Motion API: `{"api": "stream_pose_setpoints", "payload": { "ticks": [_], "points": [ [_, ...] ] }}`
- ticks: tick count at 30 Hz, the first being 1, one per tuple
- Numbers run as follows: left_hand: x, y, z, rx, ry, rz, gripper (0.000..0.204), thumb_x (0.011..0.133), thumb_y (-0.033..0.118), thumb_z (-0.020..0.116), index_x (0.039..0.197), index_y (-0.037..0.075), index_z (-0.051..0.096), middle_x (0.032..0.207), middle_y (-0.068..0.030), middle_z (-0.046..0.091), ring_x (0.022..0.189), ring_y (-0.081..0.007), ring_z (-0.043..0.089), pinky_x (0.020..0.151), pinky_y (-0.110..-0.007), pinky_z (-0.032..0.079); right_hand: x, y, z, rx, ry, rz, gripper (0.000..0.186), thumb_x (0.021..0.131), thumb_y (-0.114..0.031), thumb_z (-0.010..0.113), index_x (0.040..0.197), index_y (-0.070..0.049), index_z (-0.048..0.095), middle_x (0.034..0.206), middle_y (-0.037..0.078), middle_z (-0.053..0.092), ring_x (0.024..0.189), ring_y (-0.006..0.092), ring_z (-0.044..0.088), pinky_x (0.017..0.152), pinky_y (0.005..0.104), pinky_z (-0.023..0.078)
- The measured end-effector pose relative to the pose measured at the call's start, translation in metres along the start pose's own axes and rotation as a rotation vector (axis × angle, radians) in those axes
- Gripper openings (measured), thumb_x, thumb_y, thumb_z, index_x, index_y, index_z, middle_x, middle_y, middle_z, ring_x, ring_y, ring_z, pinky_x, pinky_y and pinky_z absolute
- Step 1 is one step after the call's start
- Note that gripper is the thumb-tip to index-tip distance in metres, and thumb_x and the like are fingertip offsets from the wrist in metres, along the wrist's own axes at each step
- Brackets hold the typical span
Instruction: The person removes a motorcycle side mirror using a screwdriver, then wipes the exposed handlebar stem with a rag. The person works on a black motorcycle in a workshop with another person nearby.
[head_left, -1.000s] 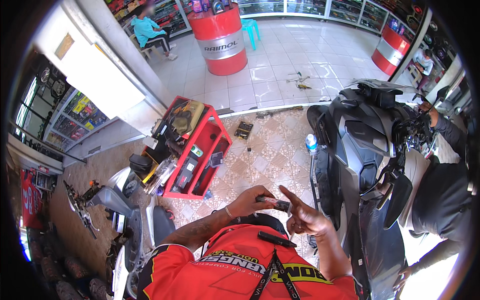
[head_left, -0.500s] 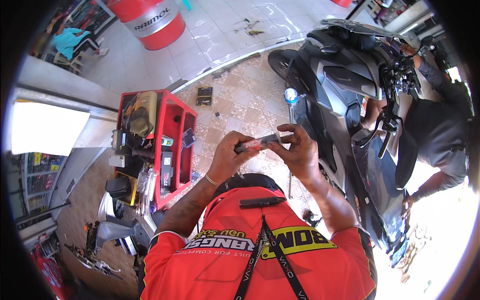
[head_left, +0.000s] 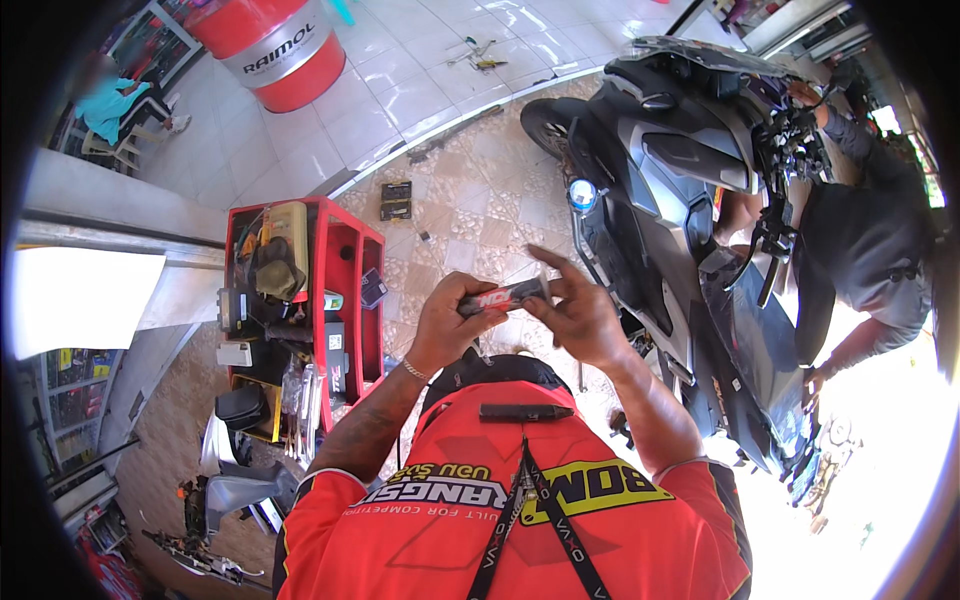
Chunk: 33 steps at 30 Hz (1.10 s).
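Note:
Before my chest I hold a dark, narrow packet with red and white print, level between both hands. Its left end is pinched between the thumb and fingers of my left hand, which has a chain bracelet at the wrist. The thumb and a finger of my right hand grip the other end, where a pale, clear edge sticks up. The right index finger points up and away from the packet. What is inside the packet cannot be made out.
To the left stands a red tool cart loaded with tools and boxes. A dark grey scooter fills the right side, with a person in dark clothes beside it. A black case lies on the tiles; a red drum stands beyond.
The right index finger has lifted off the packet and straightened. Both hands have shifted slightly left in the view, still gripping the packet. The surroundings have shifted a little with the head.

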<state>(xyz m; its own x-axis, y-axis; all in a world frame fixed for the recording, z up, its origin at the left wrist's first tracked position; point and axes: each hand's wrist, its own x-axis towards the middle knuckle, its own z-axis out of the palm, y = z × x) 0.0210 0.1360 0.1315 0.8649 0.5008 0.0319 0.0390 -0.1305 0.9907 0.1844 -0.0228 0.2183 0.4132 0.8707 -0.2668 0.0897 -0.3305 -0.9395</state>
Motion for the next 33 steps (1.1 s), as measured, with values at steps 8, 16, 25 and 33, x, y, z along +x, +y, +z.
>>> {"api": "stream_pose_setpoints", "payload": {
  "ticks": [8, 16, 25, 33],
  "points": [
    [-0.006, 0.004, -0.017, 0.066, 0.18, 0.023, 0.031, 0.08, 0.016, 0.085, 0.104, 0.003, 0.07, 0.092, -0.0047, 0.063, 0.083, -0.0125, 0.061, 0.073, -0.028, 0.049, 0.002, -0.024, 0.036, 0.147, 0.175, 0.101, 0.06, 0.09, -0.005, 0.074, 0.143, -0.002, 0.045, 0.118, 0.005, 0.065, 0.086, 0.0072, 0.053, 0.075, 0.022, 0.049],
    [-0.031, 0.012, -0.036, -0.135, 0.242, -0.065, 0.032, 0.08, 0.01, 0.083, 0.107, 0.002, 0.068, 0.098, -0.002, 0.065, 0.089, -0.0079, 0.06, 0.079, -0.024, 0.049, -0.066, -0.156, 0.017, 0.811, -0.77, -0.337, 0.027, 0.094, 0.005, 0.066, 0.121, 0.003, 0.066, 0.116, 0.014, 0.07, 0.109, 0.0178, 0.067, 0.092, 0.0285, 0.054],
    [-0.06, 0.001, -0.028, -0.107, 0.277, -0.169, 0.033, 0.082, 0.011, 0.083, 0.109, 0.001, 0.067, 0.093, -0.0017, 0.067, 0.08, -0.0079, 0.062, 0.069, -0.024, 0.051, -0.052, -0.075, 0.049, 0.494, -0.04, -0.131, 0.017, 0.094, 0.001, 0.067, 0.112, 0.001, 0.068, 0.102, 0.008, 0.072, 0.093, 0.0104, 0.066, 0.083, 0.0244, 0.054],
    [-0.071, -0.011, -0.025, 0.025, 0.207, -0.182, 0.034, 0.083, 0.021, 0.083, 0.107, 0.002, 0.068, 0.092, 0.001, 0.067, 0.078, -0.0047, 0.055, 0.068, -0.023, 0.047, -0.017, 0.039, 0.067, -0.083, 0.196, -0.261, 0.031, 0.091, -0.003, 0.072, 0.115, -0.004, 0.054, 0.097, 0.005, 0.066, 0.07, 0.0043, 0.056, 0.059, 0.0209, 0.045]
  ]
}}
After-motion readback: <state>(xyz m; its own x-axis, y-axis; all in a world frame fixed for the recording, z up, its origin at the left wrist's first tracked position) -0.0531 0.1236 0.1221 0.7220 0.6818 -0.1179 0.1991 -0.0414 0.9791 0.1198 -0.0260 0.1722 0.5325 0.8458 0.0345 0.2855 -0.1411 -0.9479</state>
